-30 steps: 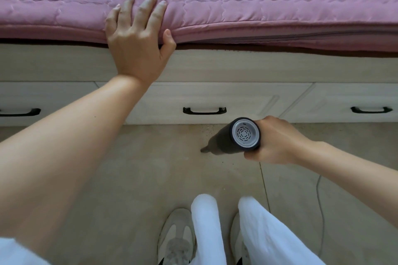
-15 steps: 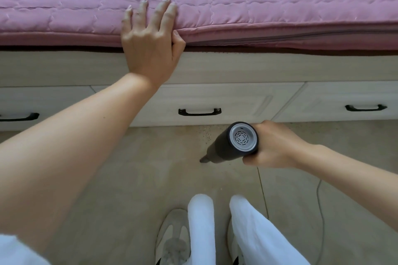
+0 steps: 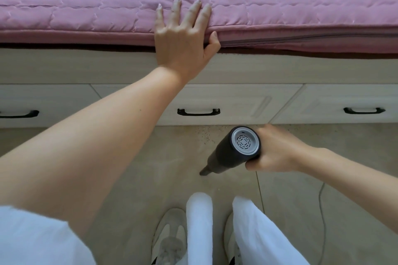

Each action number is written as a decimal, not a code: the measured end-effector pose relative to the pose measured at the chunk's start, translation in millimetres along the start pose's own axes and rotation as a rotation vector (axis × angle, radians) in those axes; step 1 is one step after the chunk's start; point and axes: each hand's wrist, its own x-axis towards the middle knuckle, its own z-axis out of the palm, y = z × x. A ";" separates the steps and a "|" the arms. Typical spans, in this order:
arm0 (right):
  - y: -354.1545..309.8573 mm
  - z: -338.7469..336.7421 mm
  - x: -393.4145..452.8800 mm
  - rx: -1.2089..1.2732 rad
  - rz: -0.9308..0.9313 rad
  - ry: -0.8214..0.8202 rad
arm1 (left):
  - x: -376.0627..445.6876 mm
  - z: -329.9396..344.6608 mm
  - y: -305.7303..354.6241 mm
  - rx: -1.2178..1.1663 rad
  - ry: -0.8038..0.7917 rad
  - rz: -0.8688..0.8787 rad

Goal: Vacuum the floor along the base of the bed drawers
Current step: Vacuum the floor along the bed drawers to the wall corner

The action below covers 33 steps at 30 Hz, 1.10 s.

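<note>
The right hand (image 3: 277,150) is gripping the vacuum (image 3: 234,148), the left hand (image 3: 183,36) is lying flat on the bed (image 3: 86,6), and the tip should be staying low by the crumbs (image 3: 204,133).

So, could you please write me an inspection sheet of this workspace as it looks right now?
Surface: beige tiled floor, with dark specks scattered near the drawer base.
Job's things: black handheld vacuum, nozzle angled down at the floor; three pale drawers with black handles.
Clutter: nothing seen.
Hands: left hand rests flat on the pink mattress edge, fingers straight; right hand grips the vacuum.
Cables: a thin cable lies on the floor at the right; both ends are out of view.
Surroundings: white trousers and pale sneakers below.
</note>
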 end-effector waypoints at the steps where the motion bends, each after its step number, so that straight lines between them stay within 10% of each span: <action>1: 0.7 -0.7 -0.7 -0.001 0.000 -0.014 | -0.5 0.8 0.8 0.000 0.007 -0.003; 33: 22.1 -2.3 -11.7 -0.053 0.068 0.007 | -11.1 6.0 0.4 -0.025 0.064 -0.030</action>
